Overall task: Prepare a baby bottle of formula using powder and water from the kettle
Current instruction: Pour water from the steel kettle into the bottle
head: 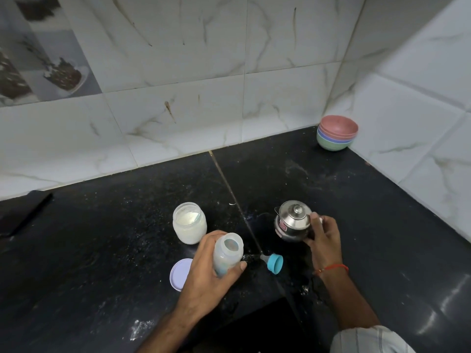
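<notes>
Gripping the open baby bottle (227, 253) around its middle, the left hand (209, 271) holds it tilted just above the black worktop (382, 225), fingers and thumb curled round its clear body. The right hand (325, 240) wraps its fingers round the handle side of the small steel kettle (293, 220), which stands upright on the worktop with its lid on. Behind the bottle stands an uncapped jar (190, 222) of white powder, and its pale lid (179, 273) lies flat on the worktop just left of the left hand. Between the two hands lies the bottle's teat with its blue ring (272, 263), on its side. White powder specks dot the dark surface. A stack of coloured bowls (336, 133) sits in the far right corner against the tiled wall (204, 72).
</notes>
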### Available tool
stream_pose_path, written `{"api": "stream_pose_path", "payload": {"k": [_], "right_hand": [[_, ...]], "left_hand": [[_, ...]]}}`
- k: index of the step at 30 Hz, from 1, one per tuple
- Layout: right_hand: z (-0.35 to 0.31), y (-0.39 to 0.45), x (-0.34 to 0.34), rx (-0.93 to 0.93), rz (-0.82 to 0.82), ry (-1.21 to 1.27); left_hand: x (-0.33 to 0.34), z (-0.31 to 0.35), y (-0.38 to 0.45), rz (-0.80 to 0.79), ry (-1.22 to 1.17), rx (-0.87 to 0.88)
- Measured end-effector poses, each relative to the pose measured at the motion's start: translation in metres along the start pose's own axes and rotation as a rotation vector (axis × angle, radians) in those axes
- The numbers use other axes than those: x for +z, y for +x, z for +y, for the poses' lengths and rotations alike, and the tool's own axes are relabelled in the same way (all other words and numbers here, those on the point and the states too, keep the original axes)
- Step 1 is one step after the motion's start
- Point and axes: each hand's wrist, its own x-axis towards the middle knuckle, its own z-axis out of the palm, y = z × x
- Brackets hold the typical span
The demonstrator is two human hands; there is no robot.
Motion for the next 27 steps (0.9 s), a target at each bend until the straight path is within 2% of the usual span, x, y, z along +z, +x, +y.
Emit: {"api": "stream_pose_path", "payload": {"k": [13,19,27], "right_hand": [[-0.102,-0.058,0.006,-0.215,-0.294,-0.122],[-0.127,-0.085,0.016,-0.346,-0.367,-0.310],[-0.147,-0.105,0.033,-0.540,-0.416,-0.691]], "left_hand": [[0.011,0.005,0.015,-0.067,0.039,-0.020],[0.013,0.004,0.016,-0.114,0.027,-0.053],[0.010,0.007,0.010,-0.139,0.010,-0.012]]}}
